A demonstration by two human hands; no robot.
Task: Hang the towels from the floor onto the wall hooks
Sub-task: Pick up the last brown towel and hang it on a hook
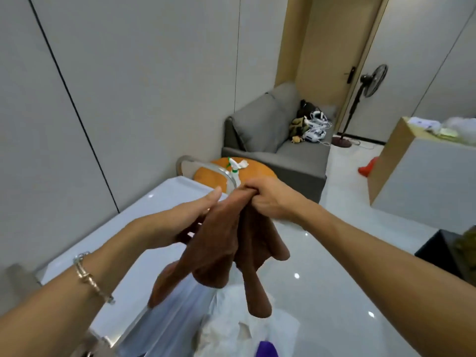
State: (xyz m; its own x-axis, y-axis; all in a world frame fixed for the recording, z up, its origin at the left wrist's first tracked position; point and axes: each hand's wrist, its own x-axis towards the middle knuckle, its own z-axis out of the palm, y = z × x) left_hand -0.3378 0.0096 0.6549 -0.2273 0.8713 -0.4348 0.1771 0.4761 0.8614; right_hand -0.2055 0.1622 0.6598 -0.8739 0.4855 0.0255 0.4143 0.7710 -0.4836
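Observation:
A brown towel (226,243) hangs bunched in mid-air at the centre of the view. My right hand (268,199) grips its top edge in a fist. My left hand (190,217) lies against the towel's left side with the thumb straight; its fingers are hidden behind the cloth. Below, a white towel (231,328) lies crumpled on the glossy floor, and a purple cloth (265,350) shows at the bottom edge. No wall hooks are in view.
A white table (108,243) with a metal rail stands at my left along the grey wall. Beyond it are an orange round stool (252,173) with a spray bottle, a grey sofa (283,150), a standing fan (371,81) and a cabinet (422,181) on the right.

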